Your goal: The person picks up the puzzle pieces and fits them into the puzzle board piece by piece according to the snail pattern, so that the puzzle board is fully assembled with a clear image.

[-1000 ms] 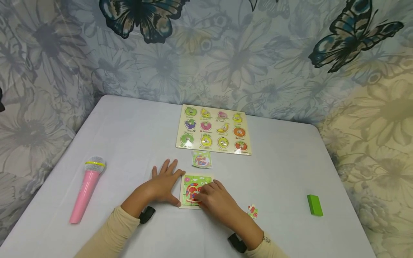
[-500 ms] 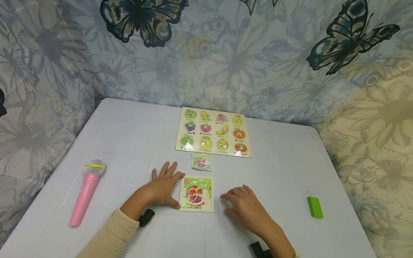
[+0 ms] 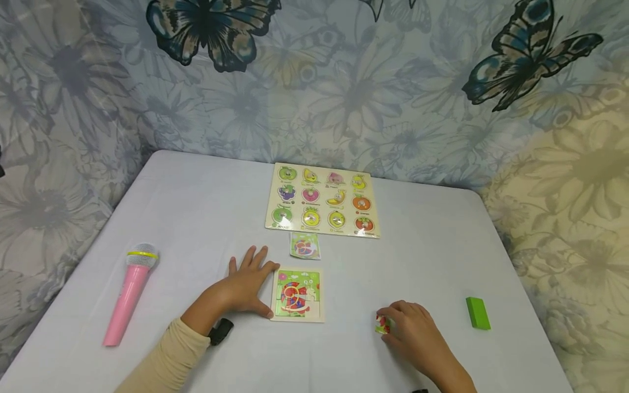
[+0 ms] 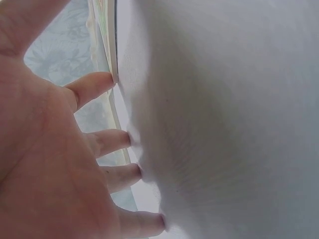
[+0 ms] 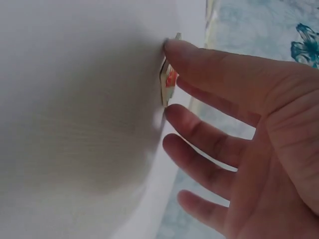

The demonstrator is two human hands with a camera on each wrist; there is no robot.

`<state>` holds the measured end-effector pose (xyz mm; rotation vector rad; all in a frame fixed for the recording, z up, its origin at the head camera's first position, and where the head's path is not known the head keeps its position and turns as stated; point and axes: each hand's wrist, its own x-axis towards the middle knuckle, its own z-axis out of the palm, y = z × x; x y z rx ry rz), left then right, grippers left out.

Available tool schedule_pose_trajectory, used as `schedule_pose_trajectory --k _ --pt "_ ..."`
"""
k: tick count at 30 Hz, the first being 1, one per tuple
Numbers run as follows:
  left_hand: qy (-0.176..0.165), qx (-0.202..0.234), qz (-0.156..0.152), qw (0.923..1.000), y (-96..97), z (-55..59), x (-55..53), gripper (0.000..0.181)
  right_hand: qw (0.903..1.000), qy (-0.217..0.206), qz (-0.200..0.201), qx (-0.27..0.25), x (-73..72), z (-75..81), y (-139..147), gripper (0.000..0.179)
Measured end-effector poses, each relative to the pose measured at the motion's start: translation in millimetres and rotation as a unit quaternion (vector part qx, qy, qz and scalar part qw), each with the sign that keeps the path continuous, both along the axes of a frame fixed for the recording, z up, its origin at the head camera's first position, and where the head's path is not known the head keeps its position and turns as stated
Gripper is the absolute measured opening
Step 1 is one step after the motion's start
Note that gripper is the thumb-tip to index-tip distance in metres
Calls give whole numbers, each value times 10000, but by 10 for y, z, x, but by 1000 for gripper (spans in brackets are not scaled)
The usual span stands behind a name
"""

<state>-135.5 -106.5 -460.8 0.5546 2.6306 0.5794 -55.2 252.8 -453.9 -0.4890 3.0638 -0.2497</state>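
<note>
The square jigsaw puzzle (image 3: pixel 287 295) with a red snail picture lies in its pale frame at the table's middle, its lower right corner bare. My left hand (image 3: pixel 242 284) is spread beside it, thumb and index fingertip touching the frame's left edge; in the left wrist view the fingertips rest on the cloth. To the right, my right hand (image 3: pixel 417 333) pinches a small puzzle piece (image 3: pixel 382 324) with red and green print. In the right wrist view that piece (image 5: pixel 170 82) sits between thumb and fingers, slightly tilted off the white cloth.
Behind the puzzle lies a small printed picture card (image 3: pixel 305 245), and beyond it a fruit board (image 3: pixel 322 200). A pink toy microphone (image 3: pixel 130 295) lies at the left. A green block (image 3: pixel 478 313) is at the right. Patterned fabric (image 3: pixel 344 93) hangs behind the table.
My right hand has left the puzzle, moved right and taken hold of the loose piece on the cloth. My left hand has stayed at the frame.
</note>
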Motion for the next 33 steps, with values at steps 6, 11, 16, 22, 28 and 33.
schedule_pose_trajectory --k 6,11,16,22,28,33 --pt "32 8 -18 10000 0 -5 -4 97 9999 130 15 -53 -1 -21 16 34" --pt "-2 -19 -6 10000 -1 10 -21 98 9994 225 269 21 -80 1 -124 34" --pt "0 -30 8 10000 1 6 -47 98 9947 461 921 -51 -236 46 -496 29" --pt "-16 -47 -4 10000 22 -15 -50 98 9848 502 1662 27 -359 31 -877 20" --pt "22 -94 -25 10000 36 -16 -56 97 9804 653 1858 70 -399 -29 -1010 18" --pt "4 -69 -19 10000 25 -9 -46 98 9767 913 1926 241 -409 -60 -1048 18"
